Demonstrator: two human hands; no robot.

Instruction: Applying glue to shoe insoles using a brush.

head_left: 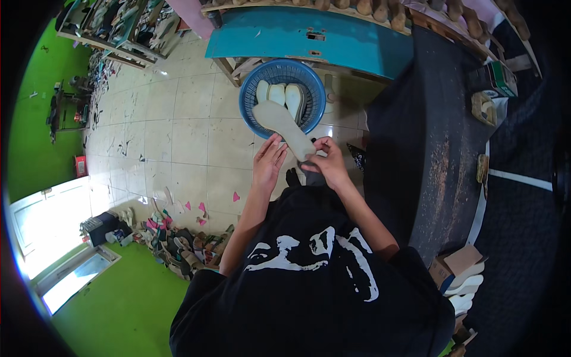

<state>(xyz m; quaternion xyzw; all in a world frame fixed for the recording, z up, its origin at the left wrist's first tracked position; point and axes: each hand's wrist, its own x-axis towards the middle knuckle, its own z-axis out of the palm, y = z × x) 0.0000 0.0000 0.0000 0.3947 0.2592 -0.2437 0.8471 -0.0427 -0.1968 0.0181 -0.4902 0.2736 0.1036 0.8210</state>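
Note:
A pale, shoe-sole-shaped piece (279,122) tilts in front of me, its wide end over the blue plastic basket (245,116). My right hand (329,163) pinches its narrow end between thumb and fingers. Beside its left edge, my left hand (269,162) has its fingers stretched out and holds nothing; whether the fingertips touch the edge I cannot tell. Several more pale soles (294,97) stand in the basket, partly covered by the held one.
Behind the basket stands a turquoise bench (267,37). A dark-covered table (416,154) runs along my right, with a green box (499,79) beyond it. Shoe lasts (380,11) line a shelf at the back. Shoes and scraps (184,247) are heaped at the left on the tiled floor (184,128).

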